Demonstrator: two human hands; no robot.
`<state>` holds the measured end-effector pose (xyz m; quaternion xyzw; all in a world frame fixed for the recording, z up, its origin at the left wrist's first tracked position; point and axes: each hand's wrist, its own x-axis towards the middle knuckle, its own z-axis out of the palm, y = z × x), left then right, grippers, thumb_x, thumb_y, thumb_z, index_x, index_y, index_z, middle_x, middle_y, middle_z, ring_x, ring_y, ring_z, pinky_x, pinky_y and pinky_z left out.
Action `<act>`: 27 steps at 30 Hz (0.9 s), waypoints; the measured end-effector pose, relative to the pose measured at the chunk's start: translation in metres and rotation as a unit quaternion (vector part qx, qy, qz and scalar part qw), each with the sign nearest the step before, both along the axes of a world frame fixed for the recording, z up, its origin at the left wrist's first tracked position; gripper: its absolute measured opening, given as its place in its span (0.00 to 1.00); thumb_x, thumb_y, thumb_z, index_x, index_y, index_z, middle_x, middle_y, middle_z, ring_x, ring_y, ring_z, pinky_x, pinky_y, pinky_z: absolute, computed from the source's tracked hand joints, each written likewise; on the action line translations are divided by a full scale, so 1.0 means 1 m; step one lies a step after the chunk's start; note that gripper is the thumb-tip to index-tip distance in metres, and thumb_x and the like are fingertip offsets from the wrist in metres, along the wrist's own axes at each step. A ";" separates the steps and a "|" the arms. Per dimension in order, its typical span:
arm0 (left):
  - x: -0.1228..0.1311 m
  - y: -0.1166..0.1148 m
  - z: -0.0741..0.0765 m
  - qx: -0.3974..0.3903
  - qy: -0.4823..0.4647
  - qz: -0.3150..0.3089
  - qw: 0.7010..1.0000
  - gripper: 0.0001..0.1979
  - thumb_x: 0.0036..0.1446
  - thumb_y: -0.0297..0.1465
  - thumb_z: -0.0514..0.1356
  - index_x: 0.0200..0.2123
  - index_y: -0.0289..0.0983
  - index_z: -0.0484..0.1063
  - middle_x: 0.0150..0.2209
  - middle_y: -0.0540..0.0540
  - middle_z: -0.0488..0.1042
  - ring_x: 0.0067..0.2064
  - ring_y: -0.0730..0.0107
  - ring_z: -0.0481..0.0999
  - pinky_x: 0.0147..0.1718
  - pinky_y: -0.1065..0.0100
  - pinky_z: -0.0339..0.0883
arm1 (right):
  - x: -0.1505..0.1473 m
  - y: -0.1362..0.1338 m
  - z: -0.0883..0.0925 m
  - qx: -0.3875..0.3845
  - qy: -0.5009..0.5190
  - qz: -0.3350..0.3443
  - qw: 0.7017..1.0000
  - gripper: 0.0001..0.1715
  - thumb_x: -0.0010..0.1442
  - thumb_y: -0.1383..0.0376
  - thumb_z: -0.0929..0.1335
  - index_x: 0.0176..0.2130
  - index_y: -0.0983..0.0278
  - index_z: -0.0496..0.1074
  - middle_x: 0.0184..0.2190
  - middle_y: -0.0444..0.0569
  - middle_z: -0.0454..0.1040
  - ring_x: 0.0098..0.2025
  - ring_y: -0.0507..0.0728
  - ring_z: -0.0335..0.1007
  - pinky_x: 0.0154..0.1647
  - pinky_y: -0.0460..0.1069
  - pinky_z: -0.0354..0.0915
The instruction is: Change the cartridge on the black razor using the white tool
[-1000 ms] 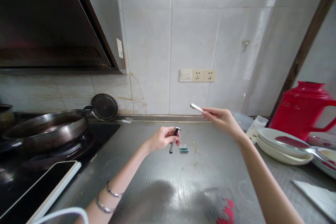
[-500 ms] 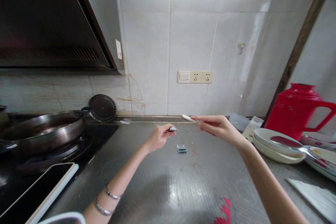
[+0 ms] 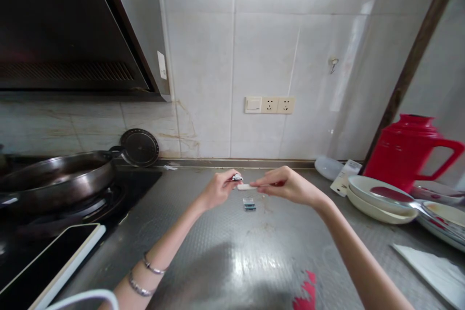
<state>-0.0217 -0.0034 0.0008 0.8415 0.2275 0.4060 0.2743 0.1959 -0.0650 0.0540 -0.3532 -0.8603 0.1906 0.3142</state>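
Observation:
My left hand (image 3: 217,189), with two silver bangles on its forearm, is closed on a small silver-and-black piece (image 3: 237,177) pinched at the fingertips. It is too small for me to name. My right hand (image 3: 285,184) grips a short white stick (image 3: 246,187) between thumb and fingers. The stick's far end lies just below the silver-and-black piece; whether they touch I cannot tell. On the metal counter (image 3: 218,261) below both hands lies a small clear-and-teal flat piece (image 3: 249,204).
Left are a steel pan (image 3: 61,179) on the black stove and a white-edged tablet-like device (image 3: 54,261). Right stand a red jug (image 3: 403,152), stacked dishes (image 3: 378,206) and a folded white paper (image 3: 432,269). A red patch (image 3: 307,293) marks the front counter.
My right hand has moved left and down, bringing the white stick from above to just below the piece in my left hand. The left hand has stayed nearly in place, still holding its piece.

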 end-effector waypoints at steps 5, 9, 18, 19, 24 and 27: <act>0.000 0.000 0.001 -0.012 0.004 -0.015 1.000 0.07 0.58 0.29 0.51 0.34 0.33 0.68 0.30 0.48 0.70 0.33 0.73 0.69 0.34 0.73 0.62 | -0.001 -0.001 0.000 0.020 0.042 -0.029 0.999 0.19 0.57 0.58 0.66 0.45 0.65 0.75 0.27 0.49 0.75 0.27 0.51 0.65 0.26 0.44 0.60; 0.000 -0.001 0.001 -0.012 0.003 -0.020 1.000 0.06 0.57 0.28 0.52 0.33 0.33 0.68 0.30 0.48 0.70 0.34 0.73 0.69 0.35 0.73 0.63 | -0.005 -0.002 -0.001 0.001 -0.003 0.008 1.000 0.18 0.57 0.59 0.66 0.44 0.63 0.76 0.25 0.47 0.74 0.25 0.50 0.64 0.23 0.44 0.59; 0.000 0.000 0.000 0.013 0.039 -0.013 0.999 0.05 0.55 0.26 0.53 0.33 0.33 0.69 0.29 0.49 0.70 0.32 0.73 0.67 0.33 0.73 0.61 | -0.012 -0.008 0.001 0.070 -0.034 -0.003 0.997 0.17 0.59 0.60 0.65 0.45 0.61 0.75 0.24 0.47 0.75 0.24 0.51 0.64 0.23 0.45 0.58; -0.001 0.002 -0.001 0.009 0.041 -0.010 0.999 0.06 0.56 0.27 0.53 0.33 0.33 0.68 0.29 0.48 0.70 0.32 0.73 0.67 0.33 0.73 0.61 | -0.011 -0.009 0.002 0.073 -0.035 -0.008 0.997 0.17 0.59 0.61 0.65 0.46 0.61 0.75 0.24 0.47 0.74 0.24 0.51 0.64 0.23 0.45 0.59; -0.001 0.005 -0.004 -0.019 0.026 -0.010 0.999 0.08 0.57 0.31 0.53 0.32 0.32 0.68 0.28 0.48 0.70 0.32 0.72 0.68 0.33 0.72 0.62 | -0.004 -0.011 0.006 0.045 -0.011 -0.032 0.998 0.16 0.58 0.62 0.65 0.45 0.61 0.75 0.31 0.49 0.77 0.29 0.52 0.69 0.28 0.46 0.63; 0.000 0.004 -0.005 -0.028 0.016 -0.026 0.999 0.07 0.56 0.30 0.54 0.33 0.32 0.68 0.29 0.48 0.70 0.33 0.72 0.69 0.35 0.71 0.63 | 0.001 -0.008 0.005 0.008 -0.027 -0.012 1.000 0.16 0.57 0.61 0.66 0.44 0.61 0.76 0.31 0.49 0.78 0.28 0.52 0.68 0.27 0.45 0.63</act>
